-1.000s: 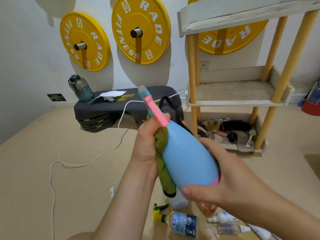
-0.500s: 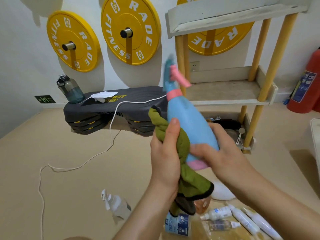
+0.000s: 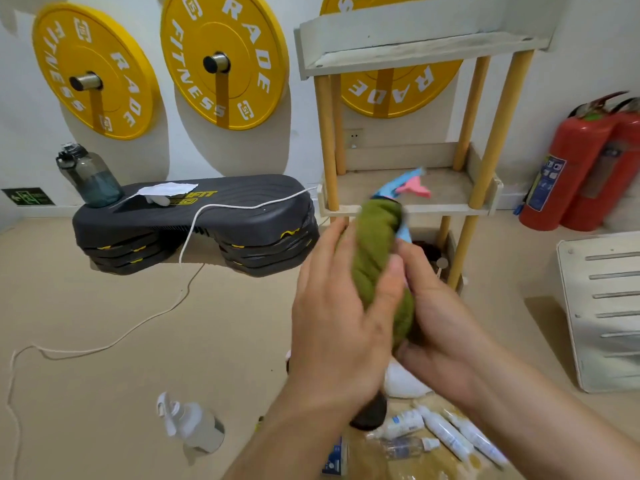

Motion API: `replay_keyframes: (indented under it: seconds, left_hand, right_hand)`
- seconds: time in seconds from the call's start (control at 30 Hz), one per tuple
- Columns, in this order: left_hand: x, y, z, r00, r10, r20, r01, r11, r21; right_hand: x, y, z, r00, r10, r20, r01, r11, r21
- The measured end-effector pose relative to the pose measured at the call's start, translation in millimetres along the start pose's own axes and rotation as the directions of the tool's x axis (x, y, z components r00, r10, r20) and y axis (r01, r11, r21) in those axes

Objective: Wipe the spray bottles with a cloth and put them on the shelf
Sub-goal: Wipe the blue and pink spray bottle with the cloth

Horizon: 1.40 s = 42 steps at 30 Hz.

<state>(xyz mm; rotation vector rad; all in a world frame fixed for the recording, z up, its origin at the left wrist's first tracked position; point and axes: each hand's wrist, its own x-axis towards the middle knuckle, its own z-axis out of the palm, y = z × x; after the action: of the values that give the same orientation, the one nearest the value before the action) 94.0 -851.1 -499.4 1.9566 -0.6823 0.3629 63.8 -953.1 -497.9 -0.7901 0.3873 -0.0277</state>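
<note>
A blue spray bottle (image 3: 403, 188) with a pink trigger points up and to the right, in front of the shelf (image 3: 408, 206). A green cloth (image 3: 375, 251) is wrapped round most of its body. My left hand (image 3: 339, 317) grips the cloth against the bottle from the left. My right hand (image 3: 436, 306) holds the bottle's lower end from the right. A clear spray bottle (image 3: 194, 424) lies on the floor at the lower left. More small bottles and tubes (image 3: 446, 438) lie on the floor below my hands.
The wooden shelf has yellow posts, a bare middle board and odd items on its bottom board. A black step platform (image 3: 194, 223) with a water jug (image 3: 86, 178) stands to the left. Fire extinguishers (image 3: 588, 168) stand at the right. A white cord (image 3: 104, 341) trails over the floor.
The cloth has slid up over the bottle's body, which was mostly bare before. The bottle has tilted to the right, its nozzle now over the shelf's middle board.
</note>
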Motion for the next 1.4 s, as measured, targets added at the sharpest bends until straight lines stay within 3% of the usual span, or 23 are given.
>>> replay_keyframes:
  seconds: [0.07, 0.1, 0.17, 0.23, 0.3, 0.33, 0.37, 0.4, 0.43, 0.47, 0.5, 0.57, 0.67, 0.73, 0.8, 0.9, 0.97, 1.03, 1.13, 1.23, 1.33, 1.37, 1.4]
  left_hand:
    - [-0.4, -9.1, 5.5, 0.986, 0.164, -0.032, -0.146, 0.939, 0.31]
    - [2.1, -14.3, 5.2, 0.974, 0.214, -0.074, -0.172, 0.911, 0.376]
    - [6.5, -22.5, 1.4, 0.944, 0.288, -0.158, -0.209, 0.898, 0.387]
    - [12.1, -27.0, -2.5, 0.936, 0.248, -0.249, -0.177, 0.945, 0.275]
    - [19.6, -31.3, -3.3, 0.937, 0.017, -0.348, 0.018, 0.995, 0.099]
    - [23.9, -36.3, -2.6, 0.912, -0.192, -0.362, 0.193, 0.981, -0.035]
    - [27.9, -40.5, -3.0, 0.842, -0.441, -0.312, 0.383, 0.895, -0.23]
    - [30.2, -44.9, -2.5, 0.746, -0.64, -0.184, 0.515, 0.73, -0.449]
    - [29.6, -46.6, -0.7, 0.654, -0.755, -0.04, 0.586, 0.54, -0.604]
    - [26.2, -44.4, 2.0, 0.6, -0.799, 0.045, 0.609, 0.42, -0.673]
    - [22.5, -39.6, 5.9, 0.593, -0.802, 0.069, 0.604, 0.387, -0.696]
    - [14.1, -26.7, 15.2, 0.675, -0.738, -0.02, 0.526, 0.5, -0.688]
    - [3.5, -17.6, 24.0, 0.84, -0.493, -0.226, 0.343, 0.806, -0.483]
    - [1.3, -23.4, 25.0, 0.903, -0.369, -0.22, 0.28, 0.894, -0.349]
    - [4.3, -33.2, 21.4, 0.934, -0.333, -0.133, 0.291, 0.921, -0.259]
    - [11.5, -42.9, 11.6, 0.922, -0.386, 0.004, 0.378, 0.901, -0.211]
    - [15.2, -41.6, 3.1, 0.853, -0.513, 0.094, 0.513, 0.794, -0.327]
    - [19.9, -35.7, -6.0, 0.759, -0.629, 0.17, 0.632, 0.648, -0.425]
    - [27.8, -35.0, -20.2, 0.724, -0.671, 0.161, 0.659, 0.603, -0.45]
    - [26.9, -29.8, -20.4, 0.802, -0.569, 0.181, 0.59, 0.707, -0.391]
    - [17.3, -25.2, -13.0, 0.819, -0.518, 0.248, 0.574, 0.724, -0.383]
    - [14.6, -26.6, -12.7, 0.806, -0.525, 0.275, 0.592, 0.715, -0.371]
    - [12.9, -30.0, -13.1, 0.793, -0.54, 0.281, 0.609, 0.701, -0.372]
  right_hand:
    - [-6.2, 8.8, 6.3, 0.997, 0.06, 0.052, -0.066, 0.992, 0.108]
    - [-8.2, 12.7, 8.9, 0.996, 0.066, 0.066, -0.076, 0.985, 0.156]
    - [-8.4, 20.7, 10.1, 0.996, 0.05, 0.077, -0.064, 0.979, 0.196]
    - [-7.4, 27.1, 9.4, 0.997, 0.05, 0.051, -0.057, 0.985, 0.163]
    - [-8.4, 29.4, 7.4, 0.999, 0.05, 0.011, -0.051, 0.995, 0.088]
    - [-9.0, 29.2, 5.8, 0.999, 0.037, -0.005, -0.037, 0.998, 0.056]
    - [-9.2, 28.4, 4.7, 1.0, 0.011, -0.014, -0.01, 0.999, 0.033]
    - [-8.7, 27.8, 4.2, 0.999, -0.027, -0.024, 0.027, 1.0, 0.014]
    - [-8.0, 27.7, 4.7, 0.997, -0.068, -0.036, 0.068, 0.998, -0.01]
    - [-5.6, 28.7, 4.2, 0.993, -0.106, -0.055, 0.104, 0.994, -0.039]
    - [-3.6, 30.0, 4.2, 0.988, -0.135, -0.071, 0.131, 0.99, -0.059]
    - [-0.9, 33.4, 4.2, 0.984, -0.158, -0.085, 0.153, 0.987, -0.053]
    - [2.5, 38.0, 2.3, 0.983, -0.155, -0.094, 0.154, 0.988, -0.014]
    - [4.5, 38.1, -2.3, 0.982, -0.163, -0.1, 0.16, 0.986, -0.035]
    - [4.6, 35.4, -7.0, 0.974, -0.2, -0.107, 0.175, 0.962, -0.209]
    - [1.1, 26.6, -13.2, 0.938, -0.333, -0.1, 0.206, 0.765, -0.61]
    - [-3.7, 21.6, -13.7, 0.916, -0.4, -0.004, 0.259, 0.6, -0.757]
    - [-6.7, 19.7, -12.7, 0.937, -0.336, 0.093, 0.256, 0.479, -0.84]
    - [-13.4, 18.3, -7.3, 0.984, -0.107, 0.142, 0.168, 0.301, -0.939]
    - [-18.7, 16.2, -1.8, 0.987, -0.099, 0.123, 0.133, 0.099, -0.986]
    - [-20.6, 21.3, 5.1, 0.968, -0.208, 0.14, 0.062, -0.34, -0.938]
    - [-21.6, 24.6, 6.9, 0.965, -0.204, 0.162, 0.053, -0.457, -0.888]
    - [-22.7, 25.8, 7.8, 0.969, -0.173, 0.175, 0.065, -0.504, -0.861]
